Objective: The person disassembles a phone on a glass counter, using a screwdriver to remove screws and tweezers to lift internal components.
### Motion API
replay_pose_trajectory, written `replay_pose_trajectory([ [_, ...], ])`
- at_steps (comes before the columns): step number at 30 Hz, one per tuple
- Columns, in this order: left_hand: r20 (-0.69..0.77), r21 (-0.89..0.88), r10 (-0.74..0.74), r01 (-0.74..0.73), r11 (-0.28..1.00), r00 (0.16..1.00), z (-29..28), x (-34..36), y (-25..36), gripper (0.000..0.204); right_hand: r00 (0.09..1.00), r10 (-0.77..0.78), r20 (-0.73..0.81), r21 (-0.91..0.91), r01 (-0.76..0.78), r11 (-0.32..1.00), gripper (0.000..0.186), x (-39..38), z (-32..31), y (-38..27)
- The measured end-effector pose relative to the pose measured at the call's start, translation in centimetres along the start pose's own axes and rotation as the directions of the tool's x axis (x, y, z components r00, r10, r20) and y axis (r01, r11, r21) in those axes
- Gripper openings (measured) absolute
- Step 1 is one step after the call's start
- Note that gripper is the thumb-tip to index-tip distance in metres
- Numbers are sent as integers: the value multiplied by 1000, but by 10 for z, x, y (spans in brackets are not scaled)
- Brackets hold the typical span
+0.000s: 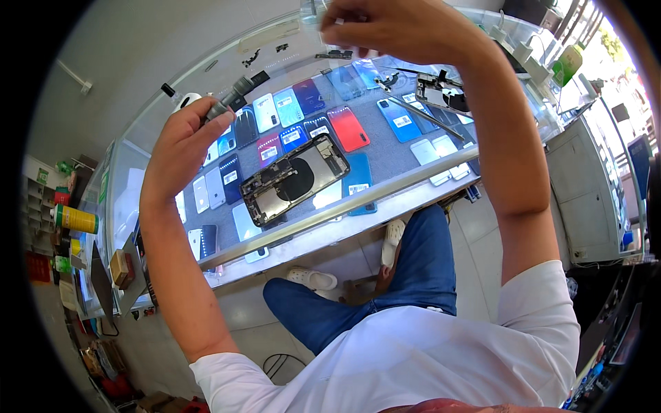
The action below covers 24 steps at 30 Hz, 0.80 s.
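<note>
Left hand (pixel 180 138) is pinching a grey tool (pixel 231 98) between thumb and fingers, over the left side of the glass counter (pixel 169 79) I look down on. Right hand (pixel 385 27) is raised over the far side with its fingers curled; it is blurred, and I cannot tell whether they grip anything. The phone shell (pixel 323 184) lies on the glass between my forearms, tilted in my view, its near corner close to the metal rail (pixel 344 206) that edges the front. Beyond its far side, a broad stretch of glass gives me room up to a dark strip (pixel 335 55) just below the right fingers. Phones in rows, a red phone (pixel 350 129) among them, show through from beneath the glass.

To the right, a second shell (pixel 430 88) and a thin rod (pixel 427 118) limit sideways travel, and my right forearm passes just beside them. At the far left, a white bottle (pixel 186 101) stands near the left knuckles; a small dark part (pixel 281 48) lies farther back.
</note>
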State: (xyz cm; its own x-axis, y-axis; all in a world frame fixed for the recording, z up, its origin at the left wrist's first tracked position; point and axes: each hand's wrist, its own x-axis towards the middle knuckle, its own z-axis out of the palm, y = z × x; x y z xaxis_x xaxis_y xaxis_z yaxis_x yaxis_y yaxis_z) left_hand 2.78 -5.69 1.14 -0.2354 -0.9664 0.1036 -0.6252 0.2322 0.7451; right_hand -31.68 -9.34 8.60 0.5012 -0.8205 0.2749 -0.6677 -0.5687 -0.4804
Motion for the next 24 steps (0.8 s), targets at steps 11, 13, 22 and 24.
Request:
replay_pose_trajectory([
  [11,113,404,-126,71,912,986,-6,0,-14,44,980,178,89,-558,-99,824,17,-101,38,50],
  [13,131,408,-113,51,911,985,-6,-2,-14,43,972,216,92,-539,-134,832,18,-99,39,44],
  [22,107,531,-150,72,844,983,-7,0,-18,42,945,28,326,-181,34,983,45,-82,25,40],
  [24,87,536,-149,80,840,985,-7,0,-17,42,948,-34,317,83,8,997,41,-68,27,57],
])
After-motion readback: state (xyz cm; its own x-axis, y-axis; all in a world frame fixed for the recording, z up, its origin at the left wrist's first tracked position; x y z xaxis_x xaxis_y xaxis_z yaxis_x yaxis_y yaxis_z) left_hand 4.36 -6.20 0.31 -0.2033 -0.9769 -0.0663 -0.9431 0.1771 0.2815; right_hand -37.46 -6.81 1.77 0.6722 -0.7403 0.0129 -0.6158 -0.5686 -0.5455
